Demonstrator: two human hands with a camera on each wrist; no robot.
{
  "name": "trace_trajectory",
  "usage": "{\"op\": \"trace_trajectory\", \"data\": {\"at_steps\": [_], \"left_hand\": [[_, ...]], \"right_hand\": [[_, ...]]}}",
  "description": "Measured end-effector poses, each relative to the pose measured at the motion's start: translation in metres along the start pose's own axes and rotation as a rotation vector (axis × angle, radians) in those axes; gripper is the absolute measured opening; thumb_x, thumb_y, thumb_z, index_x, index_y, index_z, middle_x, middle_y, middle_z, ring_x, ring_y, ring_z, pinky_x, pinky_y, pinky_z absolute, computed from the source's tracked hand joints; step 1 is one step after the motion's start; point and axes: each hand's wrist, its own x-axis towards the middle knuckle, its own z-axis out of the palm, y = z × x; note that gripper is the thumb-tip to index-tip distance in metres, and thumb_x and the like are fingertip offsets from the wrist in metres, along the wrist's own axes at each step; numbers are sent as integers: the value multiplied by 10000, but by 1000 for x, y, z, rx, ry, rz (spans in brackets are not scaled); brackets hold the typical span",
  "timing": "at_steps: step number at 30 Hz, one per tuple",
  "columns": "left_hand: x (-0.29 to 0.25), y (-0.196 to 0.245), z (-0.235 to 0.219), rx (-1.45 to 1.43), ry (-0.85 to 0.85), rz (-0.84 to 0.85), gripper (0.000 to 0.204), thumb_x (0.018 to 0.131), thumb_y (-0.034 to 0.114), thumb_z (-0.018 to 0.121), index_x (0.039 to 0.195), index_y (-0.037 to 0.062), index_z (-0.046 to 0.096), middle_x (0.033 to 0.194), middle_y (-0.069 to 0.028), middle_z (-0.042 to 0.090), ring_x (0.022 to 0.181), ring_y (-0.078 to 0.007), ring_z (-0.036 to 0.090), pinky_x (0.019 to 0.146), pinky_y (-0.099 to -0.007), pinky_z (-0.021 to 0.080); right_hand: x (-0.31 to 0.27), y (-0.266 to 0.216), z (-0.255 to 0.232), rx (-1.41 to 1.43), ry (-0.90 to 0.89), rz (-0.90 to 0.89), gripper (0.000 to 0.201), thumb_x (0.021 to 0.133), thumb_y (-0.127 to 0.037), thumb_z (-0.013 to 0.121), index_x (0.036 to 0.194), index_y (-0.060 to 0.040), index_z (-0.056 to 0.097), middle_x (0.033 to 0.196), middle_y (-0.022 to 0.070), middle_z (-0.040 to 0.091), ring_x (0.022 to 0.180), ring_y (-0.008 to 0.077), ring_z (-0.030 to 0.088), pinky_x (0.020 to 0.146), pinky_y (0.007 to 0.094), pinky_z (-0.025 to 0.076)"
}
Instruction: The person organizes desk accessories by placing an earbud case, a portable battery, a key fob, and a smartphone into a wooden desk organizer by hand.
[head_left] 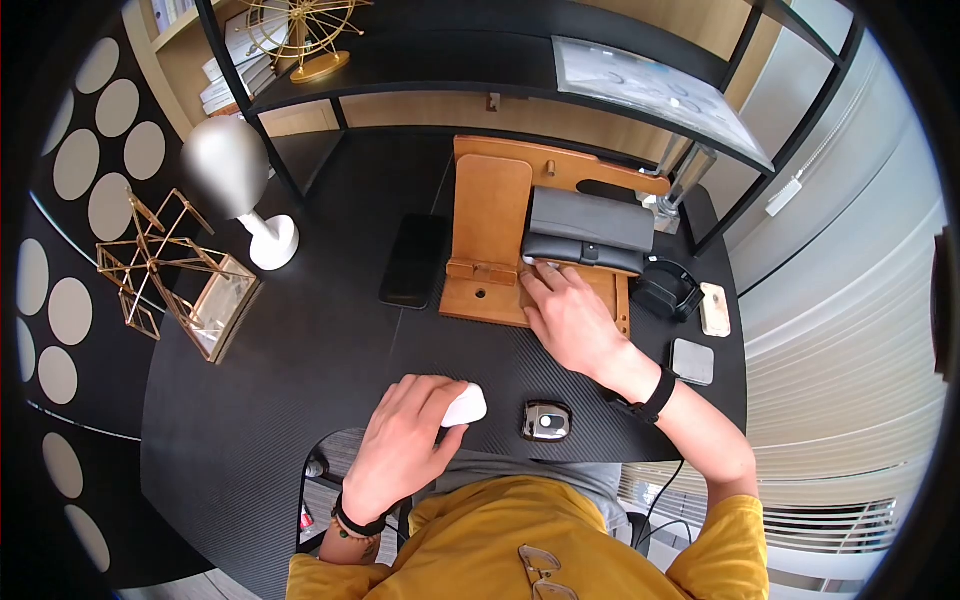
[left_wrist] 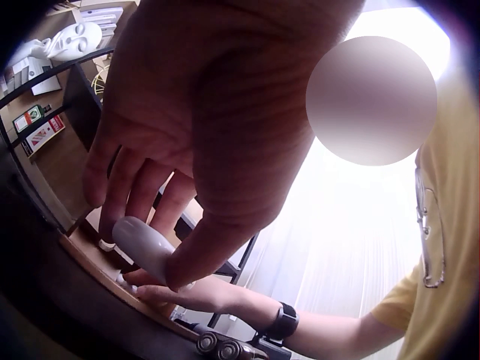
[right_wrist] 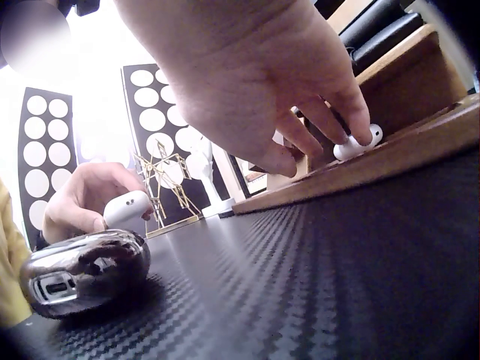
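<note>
My left hand (head_left: 405, 440) pinches a white earbud case (head_left: 465, 405) between thumb and fingers, above the front of the desk. The case shows rounded and glossy in the left wrist view. Further forward, my right hand (head_left: 578, 325) reaches over a brown wooden desk organizer (head_left: 492, 205). Its fingertips touch a white earbud (right_wrist: 356, 146) lying at the organizer's ledge, while the thumb stays apart from it. Just beyond those fingers, a black glasses case (head_left: 580, 252) and a grey case (head_left: 590, 218) lie on the organizer. A shiny dark metallic gadget (head_left: 547, 421) sits between my forearms.
A black phone (head_left: 414, 260) lies left of the organizer. Black headphones (head_left: 668, 290), a cream-coloured block (head_left: 715, 310) and a square grey tin (head_left: 692, 361) stand at the right. On the left are a white lamp (head_left: 272, 243) and a gold wire frame (head_left: 235, 310). A black shelf (head_left: 450, 85) spans the back.
</note>
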Motion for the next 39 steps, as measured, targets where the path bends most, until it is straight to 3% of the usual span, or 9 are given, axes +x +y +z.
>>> {"op": "trace_trajectory", "data": {"at_steps": [12, 20, 26, 30, 33, 35, 39], "left_hand": [[14, 10, -3, 10, -14, 56, 479, 851, 62, 836, 1310, 34, 701, 1245, -125, 700, 1124, -366, 668, 977, -460, 550], [30, 13, -12, 25, 9, 99, 490, 849, 58, 829, 1321, 37, 696, 1249, -126, 698, 1125, -363, 665, 979, -457, 552], [57, 13, -9, 8, 3, 181, 477, 863, 55, 822, 1318, 25, 684, 1237, -148, 689, 1135, -381, 648, 986, -457, 550], [76, 8, -2, 35, -7, 220, 476, 868, 58, 819, 1318, 10, 669, 1218, -165, 680, 1143, -389, 631, 995, -469, 542], [90, 7, 5, 56, -27, 229, 461, 874, 57, 812, 1308, 3, 665, 1216, -176, 675, 1142, -402, 629, 1001, -473, 537], [101, 5, 15, 20, -56, 241, 447, 884, 54, 799, 1306, 1, 662, 1203, -182, 669, 1138, -410, 626, 1003, -476, 534], [123, 3, 34, -10, -151, 275, 382, 919, 43, 754, 1283, -3, 650, 1173, -197, 650, 1135, -427, 613, 1007, -491, 524]], "right_hand": [[0, -2, -7, 14, -82, 102, 579, 1019, -198, 709, 1513, 66, 564, 1492, 359, 586, 1336, 504, 607, 1132, 528, 525], [-2, 2, -7, -19, -40, 68, 455, 1006, -129, 678, 1395, 87, 583, 1328, 269, 662, 1212, 445, 642, 1031, 517, 555], [-4, 3, -3, -18, -8, 64, 461, 989, -85, 675, 1400, 98, 576, 1330, 266, 665, 1210, 456, 650, 1029, 518, 557], [-19, -12, -33, -25, -18, 35, 471, 946, -59, 685, 1384, 90, 597, 1355, 281, 669, 1209, 442, 677, 1030, 520, 580], [-31, -25, -67, 170, -25, 15, 485, 933, -38, 694, 1388, 93, 585, 1301, 295, 667, 1141, 482, 693, 998, 539, 585], [-35, -31, -83, 361, -179, 87, 472, 921, -46, 744, 1343, 92, 584, 1240, 303, 658, 1075, 516, 701, 944, 560, 589], [-37, -18, -65, 288, -170, 120, 445, 908, -83, 807, 1264, 88, 600, 1163, 292, 667, 1034, 527, 710, 895, 572, 589]]}}
